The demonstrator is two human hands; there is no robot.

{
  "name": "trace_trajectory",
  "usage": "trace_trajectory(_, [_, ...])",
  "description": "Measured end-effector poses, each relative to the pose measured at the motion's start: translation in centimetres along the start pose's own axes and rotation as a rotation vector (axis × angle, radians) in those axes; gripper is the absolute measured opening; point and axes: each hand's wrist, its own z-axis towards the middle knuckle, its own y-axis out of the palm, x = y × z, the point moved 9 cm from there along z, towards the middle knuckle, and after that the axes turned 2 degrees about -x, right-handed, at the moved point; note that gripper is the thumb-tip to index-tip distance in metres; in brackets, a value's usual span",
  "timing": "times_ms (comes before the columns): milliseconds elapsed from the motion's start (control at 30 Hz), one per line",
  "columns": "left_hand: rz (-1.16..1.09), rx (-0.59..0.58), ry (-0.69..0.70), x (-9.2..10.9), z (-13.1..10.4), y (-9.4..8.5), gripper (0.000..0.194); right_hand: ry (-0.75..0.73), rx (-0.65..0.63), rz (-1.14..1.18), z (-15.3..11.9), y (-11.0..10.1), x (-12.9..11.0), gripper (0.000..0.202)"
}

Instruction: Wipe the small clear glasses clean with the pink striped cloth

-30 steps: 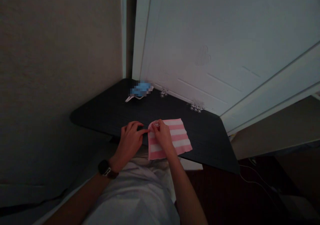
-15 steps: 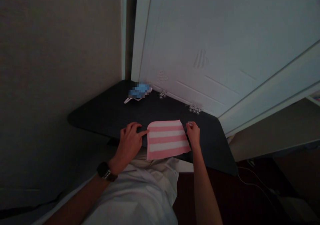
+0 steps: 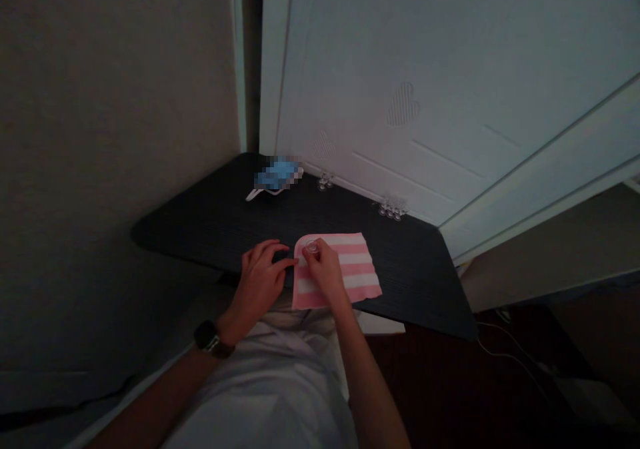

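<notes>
A pink-and-white striped cloth (image 3: pixel 356 260) lies spread at the front edge of the dark table, its near edge reaching the rim. My left hand (image 3: pixel 263 272) rests beside it with fingers apart, the thumb touching the cloth's left edge. Over the left part of the cloth, my right hand (image 3: pixel 324 266) pinches a small clear suction cup (image 3: pixel 312 246) near the upper left corner. Whether the cup touches the cloth, I cannot tell. Similar clear suction cups (image 3: pixel 393 209) stand in a cluster at the back, with a smaller group (image 3: pixel 325 181) to their left.
The dark tabletop (image 3: pixel 200 216) meets a white panel (image 3: pixel 360 69) at its back and a wall (image 3: pixel 115 102) on the left. A blue-and-white item (image 3: pixel 277 174), blurred out, lies at the back left. A white cable (image 3: pixel 515 356) hangs past the right corner.
My right hand has moved left, from beside the cloth's right edge to over its left part, with the clear suction cup in its fingers. My left hand has hardly moved.
</notes>
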Motion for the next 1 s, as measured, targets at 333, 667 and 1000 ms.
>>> trace_trajectory(333, [0.063,-0.006,-0.007,0.5,0.1,-0.5,0.032,0.001,-0.016,-0.08,-0.4,0.8,0.1,0.01])
trace_trajectory(667, [0.116,-0.035,-0.049,1.1,0.0,-0.5,0.036,0.066,0.246,-0.116,-1.4,-10.4,7.8,0.013])
trace_trajectory(1000, [-0.039,-0.017,0.062,1.4,0.0,-0.9,0.041,0.031,0.158,0.061,-2.4,-6.1,2.4,0.019])
